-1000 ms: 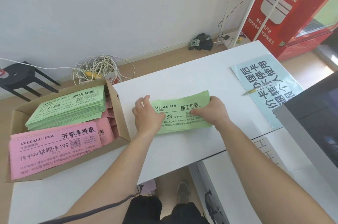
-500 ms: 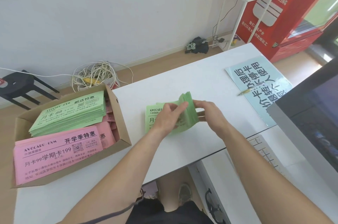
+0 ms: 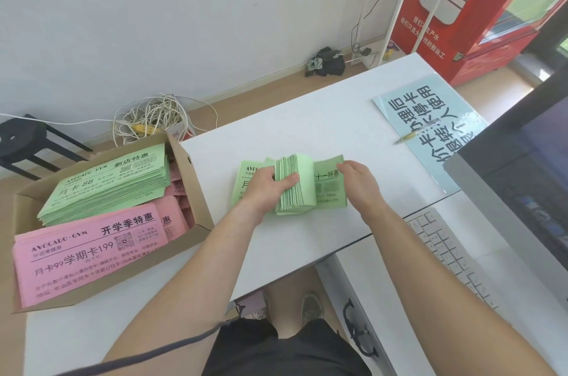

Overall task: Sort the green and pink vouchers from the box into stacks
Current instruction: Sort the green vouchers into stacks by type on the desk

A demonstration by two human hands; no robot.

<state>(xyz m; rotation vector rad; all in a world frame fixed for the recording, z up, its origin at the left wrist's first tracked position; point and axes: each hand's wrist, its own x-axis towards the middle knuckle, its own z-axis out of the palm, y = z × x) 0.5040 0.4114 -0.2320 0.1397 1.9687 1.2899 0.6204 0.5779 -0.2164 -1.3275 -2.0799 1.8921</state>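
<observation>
Peeled the green voucher stack (image 3: 302,188) further back than half a second before, so that its upper leaves stood in a thick curl and bared a lower voucher marked "十一特惠". Saw at far left a black stool (image 3: 21,134) and a tangle of pale cable (image 3: 147,120) on the floor. Found just beside them, on the left end of the white table (image 3: 307,123), the cardboard box (image 3: 190,243), holding green vouchers (image 3: 104,188) headed "AVOCADO·GYM", "新店特惠" and "月卡 88" at the back, and pink vouchers (image 3: 86,249) headed "AVOCADO·GYM", "开学季特惠" and "月卡99学期卡199" at the front. Gripped the curl mid-table with the left hand (image 3: 262,188), thumb hooked over the leaves, "AVO" showing at the stack's left end. Pressed the bared right end flat with the right hand (image 3: 358,183), fingers straight and loose, well apart from the left, with the curl between them. Noted further right a pale blue sign (image 3: 430,117) in large characters facing away, a pen (image 3: 418,136) lying across it, then a white keyboard (image 3: 445,249) and a monitor (image 3: 522,191). Read "山泉" and "SPRING" on the red cabinet (image 3: 479,6) behind the table's far right corner.
</observation>
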